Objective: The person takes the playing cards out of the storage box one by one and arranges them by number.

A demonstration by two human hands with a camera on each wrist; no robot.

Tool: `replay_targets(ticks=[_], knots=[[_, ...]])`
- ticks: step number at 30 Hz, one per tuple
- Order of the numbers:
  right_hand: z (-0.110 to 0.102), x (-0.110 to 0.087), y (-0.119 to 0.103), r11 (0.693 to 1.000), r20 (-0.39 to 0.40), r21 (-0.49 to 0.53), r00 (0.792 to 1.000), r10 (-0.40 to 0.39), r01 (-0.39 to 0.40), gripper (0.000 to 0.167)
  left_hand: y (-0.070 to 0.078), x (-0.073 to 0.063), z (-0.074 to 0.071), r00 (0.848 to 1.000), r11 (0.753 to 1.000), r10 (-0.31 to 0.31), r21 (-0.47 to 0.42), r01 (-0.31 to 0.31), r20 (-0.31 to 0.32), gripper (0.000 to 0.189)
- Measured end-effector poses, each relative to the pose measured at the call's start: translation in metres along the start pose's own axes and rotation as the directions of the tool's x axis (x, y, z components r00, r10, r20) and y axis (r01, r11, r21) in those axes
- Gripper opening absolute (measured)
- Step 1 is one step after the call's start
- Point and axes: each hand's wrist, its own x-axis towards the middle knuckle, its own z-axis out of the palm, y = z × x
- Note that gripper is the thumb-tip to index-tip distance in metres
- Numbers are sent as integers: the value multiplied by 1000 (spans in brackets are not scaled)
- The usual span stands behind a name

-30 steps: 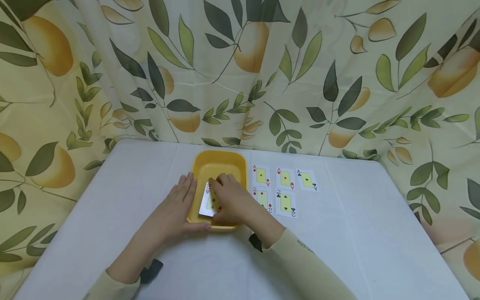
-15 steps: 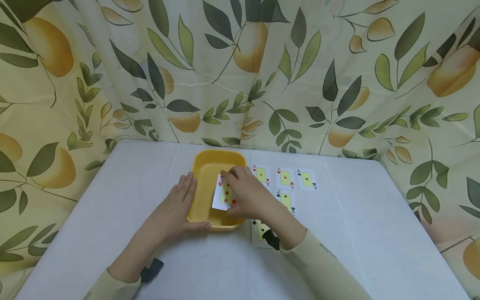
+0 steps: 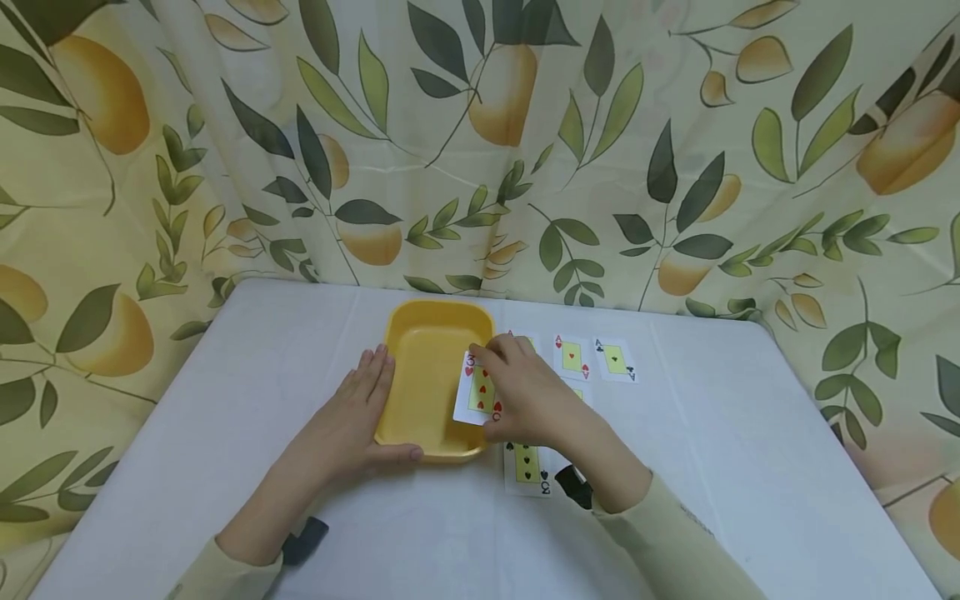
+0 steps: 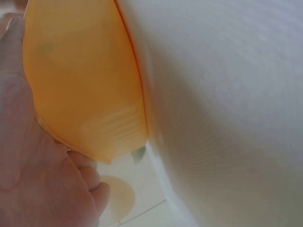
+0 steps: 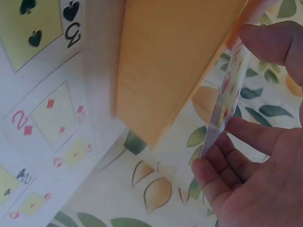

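My right hand point(image 3: 532, 396) pinches a three of hearts playing card point(image 3: 474, 398) between thumb and fingers, face up over the right rim of the yellow plastic tray point(image 3: 420, 358). In the right wrist view the card point(image 5: 227, 94) appears nearly edge-on, with the thumb at one end and fingertips at the other. My left hand point(image 3: 348, 417) lies along the tray's left side, fingers straight and thumb by its front corner. The left wrist view shows this palm point(image 4: 33, 179) beside the tray wall point(image 4: 85, 90).
Right of the tray, several cards lie face up in rows on the white table point(image 3: 675, 467): an ace of hearts point(image 3: 572, 358), an ace of clubs point(image 3: 615, 360), a three of spades point(image 3: 527, 468), a two of diamonds point(image 5: 52, 113). My right hand partly covers them. A patterned curtain point(image 3: 450, 208) hangs behind.
My right hand has lifted the three of hearts from inside the tray and carried it rightward to the tray's right rim. The left hand stays in place.
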Motion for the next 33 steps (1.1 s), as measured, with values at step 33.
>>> replay_targets(ticks=[33], knots=[[10, -60, 48, 994, 19, -46, 994, 104, -103, 101, 2, 0, -2, 1000, 1000, -19, 0, 19, 21, 133]])
